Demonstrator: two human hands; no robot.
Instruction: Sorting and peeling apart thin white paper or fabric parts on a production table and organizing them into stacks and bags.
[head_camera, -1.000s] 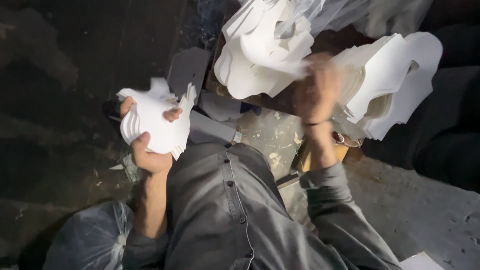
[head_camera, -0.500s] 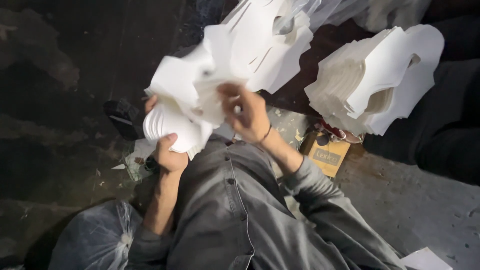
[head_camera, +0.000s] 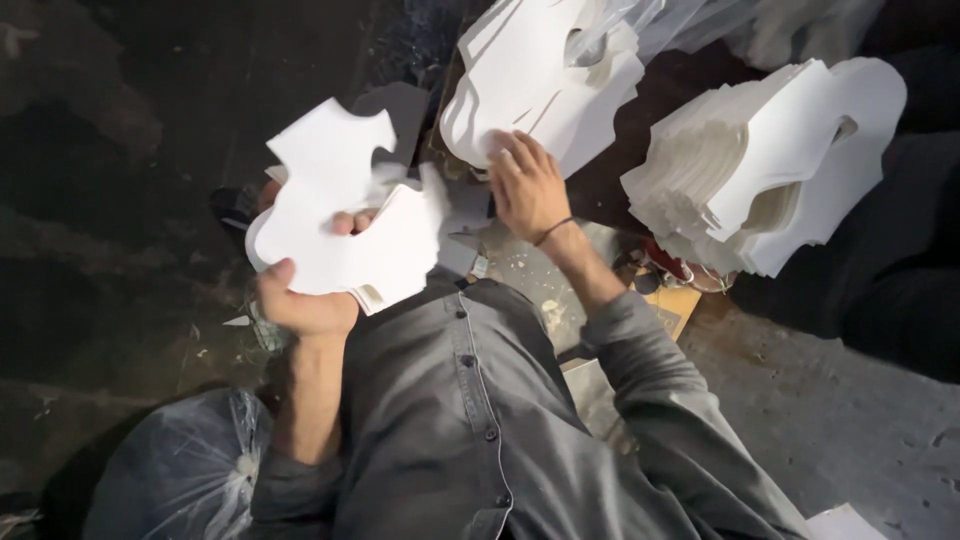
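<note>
Two changes we note: our right hand (head_camera: 528, 190), emptied, fingers spread, reaches the white die-cut card stack (head_camera: 545, 85); our left hand (head_camera: 300, 300) grips the enlarged bundle of white cut-outs (head_camera: 345, 235).

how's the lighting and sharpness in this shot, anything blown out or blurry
Head view: the white cut-out sheets in the left hand and the stacks ahead are bright, nearly washed out, with little surface detail; the floor at the left is dark and murky; the right hand and grey shirt look fairly sharp; the clear plastic bag shows faint glints.
</note>
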